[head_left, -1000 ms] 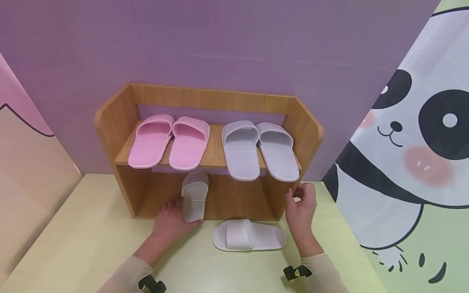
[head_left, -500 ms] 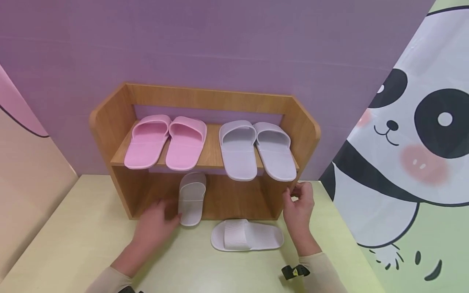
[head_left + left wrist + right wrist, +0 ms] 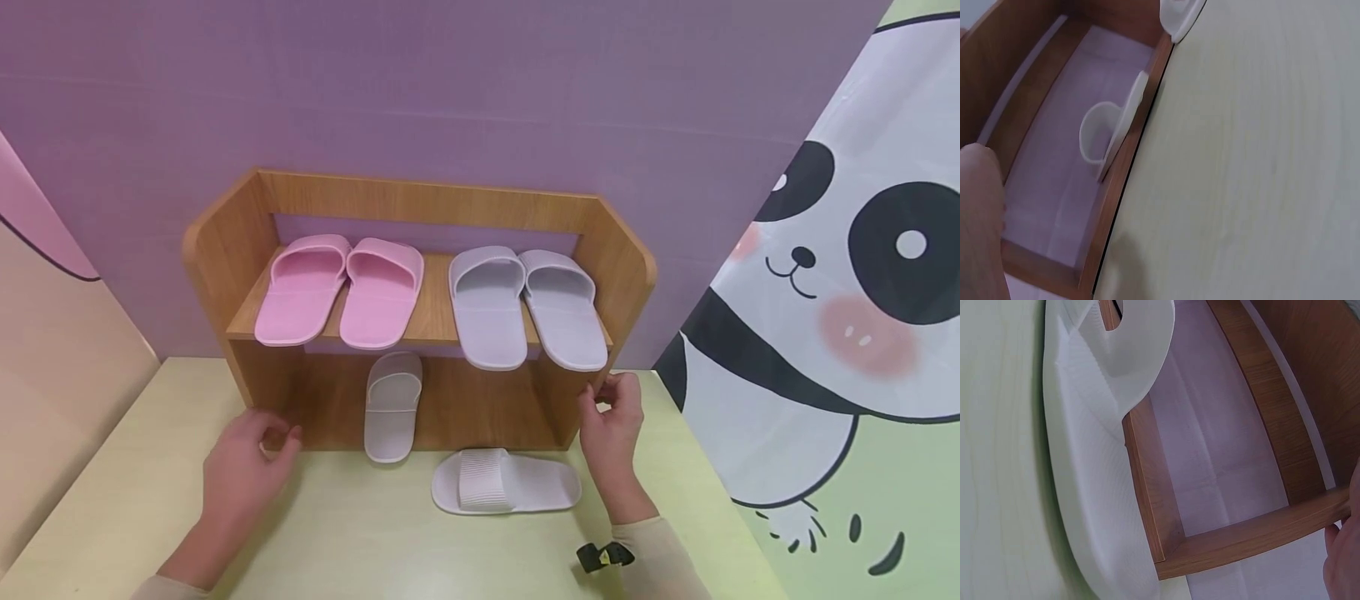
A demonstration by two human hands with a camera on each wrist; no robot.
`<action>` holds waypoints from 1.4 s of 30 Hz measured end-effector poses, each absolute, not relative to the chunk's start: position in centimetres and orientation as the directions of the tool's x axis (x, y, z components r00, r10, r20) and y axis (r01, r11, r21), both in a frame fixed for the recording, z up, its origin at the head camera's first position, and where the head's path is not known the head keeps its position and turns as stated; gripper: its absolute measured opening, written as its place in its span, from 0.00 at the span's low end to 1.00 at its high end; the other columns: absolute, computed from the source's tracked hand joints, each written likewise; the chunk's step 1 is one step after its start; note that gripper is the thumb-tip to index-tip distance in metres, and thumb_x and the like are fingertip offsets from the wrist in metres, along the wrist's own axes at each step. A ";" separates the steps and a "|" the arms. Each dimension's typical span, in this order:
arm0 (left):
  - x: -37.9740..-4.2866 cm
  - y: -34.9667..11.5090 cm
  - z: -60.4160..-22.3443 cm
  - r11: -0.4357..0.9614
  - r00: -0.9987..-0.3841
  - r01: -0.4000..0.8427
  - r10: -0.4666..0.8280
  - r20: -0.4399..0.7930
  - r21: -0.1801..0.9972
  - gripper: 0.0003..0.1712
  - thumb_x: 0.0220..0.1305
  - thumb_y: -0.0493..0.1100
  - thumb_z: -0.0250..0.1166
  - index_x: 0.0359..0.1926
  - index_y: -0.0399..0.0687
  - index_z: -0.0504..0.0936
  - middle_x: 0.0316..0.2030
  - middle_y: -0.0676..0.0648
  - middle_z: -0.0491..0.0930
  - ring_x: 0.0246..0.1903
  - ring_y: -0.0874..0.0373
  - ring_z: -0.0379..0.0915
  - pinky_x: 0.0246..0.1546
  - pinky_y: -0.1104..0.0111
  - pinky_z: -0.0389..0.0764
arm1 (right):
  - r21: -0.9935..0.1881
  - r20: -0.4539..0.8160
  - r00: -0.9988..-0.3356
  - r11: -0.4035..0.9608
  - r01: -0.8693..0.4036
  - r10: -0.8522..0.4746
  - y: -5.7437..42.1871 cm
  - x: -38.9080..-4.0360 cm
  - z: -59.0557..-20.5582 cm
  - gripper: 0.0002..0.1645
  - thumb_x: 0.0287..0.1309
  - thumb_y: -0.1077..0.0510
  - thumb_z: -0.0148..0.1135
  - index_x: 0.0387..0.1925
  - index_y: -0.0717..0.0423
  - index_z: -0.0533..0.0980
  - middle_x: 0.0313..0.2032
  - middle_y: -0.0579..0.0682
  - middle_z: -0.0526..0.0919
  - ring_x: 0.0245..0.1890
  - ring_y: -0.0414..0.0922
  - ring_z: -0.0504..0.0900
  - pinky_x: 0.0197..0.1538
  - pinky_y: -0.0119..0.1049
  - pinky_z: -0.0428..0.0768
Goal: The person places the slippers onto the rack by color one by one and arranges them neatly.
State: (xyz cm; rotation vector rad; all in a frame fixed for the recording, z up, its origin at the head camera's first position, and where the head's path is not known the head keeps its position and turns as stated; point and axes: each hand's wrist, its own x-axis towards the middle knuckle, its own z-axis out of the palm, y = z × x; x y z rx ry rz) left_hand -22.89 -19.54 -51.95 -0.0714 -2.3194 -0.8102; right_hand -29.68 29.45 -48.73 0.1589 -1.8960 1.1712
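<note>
A small wooden shoe rack stands against the purple wall. My left hand is at the lower front of its left side panel, fingers loosely bent, thumb apart from the panel; whether the fingers touch the wood is hidden. My right hand grips the front edge of the rack's right side panel. On the lower level a greyish-white slide slipper points its heel outward, slightly over the front edge. A white ribbed-strap slipper lies sideways on the table before the rack.
On the upper shelf sit a pair of pink slippers at left and pale grey-lilac slippers at right. Their heels overhang the front edge. The rack stands on a pale wooden table. A panda-printed panel borders the right side.
My left hand has let go of the slipper on the lower level and moved left to the rack's left side panel. That slipper sits slightly farther forward. The right hand keeps its grip.
</note>
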 end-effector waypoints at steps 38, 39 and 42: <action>-26.2 -22.8 -50.2 0.462 -0.819 0.166 -0.428 0.383 0.871 0.18 0.72 0.37 0.68 0.58 0.35 0.79 0.47 0.41 0.83 0.39 0.70 0.76 0.40 0.85 0.77 | -0.667 0.723 -0.611 0.556 -0.495 0.322 28.9 -29.4 -48.3 0.10 0.64 0.78 0.63 0.44 0.69 0.74 0.44 0.62 0.80 0.39 0.36 0.81 0.43 0.23 0.78; -26.2 -22.9 -50.1 0.458 -0.821 0.163 -0.428 0.377 0.874 0.17 0.72 0.37 0.69 0.58 0.35 0.80 0.47 0.41 0.83 0.38 0.71 0.77 0.39 0.85 0.78 | -0.665 0.725 -0.608 0.558 -0.497 0.324 28.9 -29.4 -48.3 0.11 0.64 0.78 0.63 0.44 0.70 0.74 0.44 0.62 0.80 0.39 0.36 0.81 0.43 0.23 0.78; -26.2 -23.0 -50.1 0.454 -0.827 0.162 -0.422 0.371 0.876 0.15 0.71 0.37 0.70 0.55 0.37 0.82 0.46 0.45 0.83 0.37 0.73 0.78 0.37 0.85 0.80 | -0.664 0.726 -0.603 0.566 -0.489 0.330 29.0 -29.4 -48.4 0.10 0.64 0.78 0.63 0.45 0.70 0.74 0.44 0.62 0.80 0.39 0.36 0.81 0.44 0.22 0.78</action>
